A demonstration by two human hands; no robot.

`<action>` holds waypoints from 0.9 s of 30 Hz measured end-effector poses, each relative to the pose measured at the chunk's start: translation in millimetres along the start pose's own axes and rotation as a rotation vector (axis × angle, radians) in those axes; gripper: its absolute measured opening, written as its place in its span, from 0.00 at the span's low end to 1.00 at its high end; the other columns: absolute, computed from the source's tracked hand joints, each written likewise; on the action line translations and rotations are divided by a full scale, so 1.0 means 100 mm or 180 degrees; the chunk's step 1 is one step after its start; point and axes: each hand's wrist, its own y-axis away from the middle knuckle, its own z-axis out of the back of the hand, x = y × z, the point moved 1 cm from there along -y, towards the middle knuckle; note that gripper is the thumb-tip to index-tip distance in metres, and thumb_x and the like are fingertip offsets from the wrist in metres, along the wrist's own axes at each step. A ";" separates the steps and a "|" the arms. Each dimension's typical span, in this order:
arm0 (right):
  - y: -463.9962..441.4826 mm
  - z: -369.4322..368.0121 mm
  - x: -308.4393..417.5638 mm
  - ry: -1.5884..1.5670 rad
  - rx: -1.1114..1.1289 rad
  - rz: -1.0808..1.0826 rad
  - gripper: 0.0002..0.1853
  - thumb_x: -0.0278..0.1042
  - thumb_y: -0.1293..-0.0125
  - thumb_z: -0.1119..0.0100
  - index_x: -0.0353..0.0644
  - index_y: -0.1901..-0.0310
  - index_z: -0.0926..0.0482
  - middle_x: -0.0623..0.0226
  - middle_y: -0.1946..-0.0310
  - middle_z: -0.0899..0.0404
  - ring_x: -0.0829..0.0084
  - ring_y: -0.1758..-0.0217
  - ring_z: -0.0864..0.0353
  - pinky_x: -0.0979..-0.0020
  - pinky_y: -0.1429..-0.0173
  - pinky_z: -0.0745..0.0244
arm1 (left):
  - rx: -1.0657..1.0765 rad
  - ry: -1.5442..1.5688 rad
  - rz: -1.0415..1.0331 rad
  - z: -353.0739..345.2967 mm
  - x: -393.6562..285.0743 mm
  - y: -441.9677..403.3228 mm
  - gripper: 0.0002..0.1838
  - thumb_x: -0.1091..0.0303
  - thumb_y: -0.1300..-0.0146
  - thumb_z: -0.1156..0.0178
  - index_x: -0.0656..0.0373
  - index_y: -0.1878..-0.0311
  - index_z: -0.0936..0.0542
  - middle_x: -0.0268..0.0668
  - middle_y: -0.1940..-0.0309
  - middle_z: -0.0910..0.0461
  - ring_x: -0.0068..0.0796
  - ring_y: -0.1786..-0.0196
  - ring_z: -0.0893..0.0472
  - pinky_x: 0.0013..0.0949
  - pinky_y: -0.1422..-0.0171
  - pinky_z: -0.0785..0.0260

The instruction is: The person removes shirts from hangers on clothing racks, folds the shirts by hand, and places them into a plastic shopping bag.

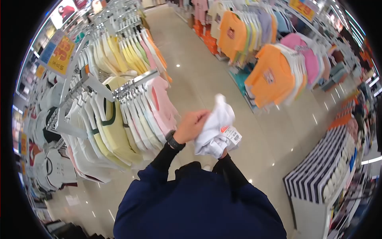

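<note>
A bunched white garment (217, 131) is held in front of my body, above the shop floor. A white and orange price tag (232, 134) with a barcode hangs from its right side. My left hand (193, 125), with a dark watch (174, 140) at the wrist, is closed on the garment's upper left edge. Below the bundle, my right hand (224, 153) holds it from underneath. The cloth covers most of that hand, including the fingers. Folds hide what kind of garment it is.
To my left, a metal rack (135, 81) carries yellow, white and pink clothes on hangers. Orange shirts (268, 75) hang across the tiled aisle (175, 47). Striped clothes (318, 163) lie on a white display stand (308, 217) at the right. A price sign (57, 53) stands over the left racks.
</note>
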 end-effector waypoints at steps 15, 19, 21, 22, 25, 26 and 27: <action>-2.70 0.00 -2.28 -0.1381 0.1581 -0.0518 0.21 0.40 0.38 0.42 0.44 0.44 0.25 0.56 0.47 0.23 0.55 0.41 0.25 0.58 0.37 0.32 | -0.1389 -0.2063 -0.0447 -0.30 0.31 -2.47 0.07 0.71 0.39 0.42 0.56 0.59 0.19 0.39 0.70 0.21 0.43 0.64 0.20 0.40 0.63 0.27; -3.18 -0.19 -2.61 -0.1426 0.2157 -0.0242 0.20 0.39 0.39 0.42 0.43 0.45 0.24 0.55 0.48 0.22 0.55 0.42 0.25 0.59 0.37 0.32 | -0.1697 -0.2926 -0.0335 0.02 0.22 -2.83 0.08 0.72 0.44 0.38 0.52 0.61 0.18 0.33 0.75 0.25 0.36 0.69 0.21 0.37 0.68 0.28; -3.33 -0.29 -2.70 -0.1432 0.2389 -0.0127 0.20 0.38 0.39 0.42 0.42 0.46 0.24 0.55 0.49 0.22 0.54 0.43 0.24 0.59 0.37 0.32 | -0.1861 -0.2727 -0.0300 -0.01 0.22 -2.99 0.08 0.73 0.44 0.38 0.52 0.61 0.18 0.34 0.75 0.25 0.36 0.69 0.21 0.38 0.68 0.28; -3.40 -0.34 -2.73 -0.1438 0.2488 -0.0073 0.20 0.38 0.39 0.42 0.41 0.46 0.24 0.55 0.50 0.21 0.54 0.43 0.24 0.59 0.37 0.32 | -0.1881 -0.2667 -0.0203 -0.05 0.23 -3.04 0.06 0.74 0.41 0.40 0.56 0.60 0.18 0.37 0.74 0.24 0.39 0.70 0.21 0.38 0.67 0.29; -3.60 -0.45 -2.79 -0.1437 0.2759 0.0074 0.19 0.36 0.39 0.42 0.40 0.47 0.24 0.55 0.51 0.21 0.54 0.44 0.23 0.60 0.38 0.31 | -0.2314 -0.2146 -0.0129 -0.04 0.23 -3.21 0.06 0.75 0.38 0.42 0.60 0.59 0.19 0.40 0.73 0.22 0.42 0.71 0.21 0.37 0.67 0.29; -3.66 -0.50 -2.81 -0.1442 0.2843 0.0122 0.19 0.36 0.39 0.42 0.40 0.47 0.23 0.55 0.51 0.21 0.54 0.44 0.23 0.60 0.38 0.31 | -0.2299 -0.1873 -0.0026 -0.03 0.24 -3.27 0.06 0.76 0.35 0.44 0.63 0.57 0.19 0.43 0.70 0.20 0.43 0.70 0.20 0.35 0.65 0.29; -3.75 -0.57 -2.83 -0.1456 0.2918 0.0171 0.19 0.36 0.40 0.42 0.40 0.48 0.23 0.54 0.52 0.21 0.54 0.44 0.23 0.60 0.38 0.31 | -0.2360 -0.1671 -0.0023 -0.03 0.28 -3.33 0.06 0.76 0.35 0.44 0.63 0.57 0.19 0.44 0.69 0.20 0.42 0.70 0.20 0.34 0.65 0.29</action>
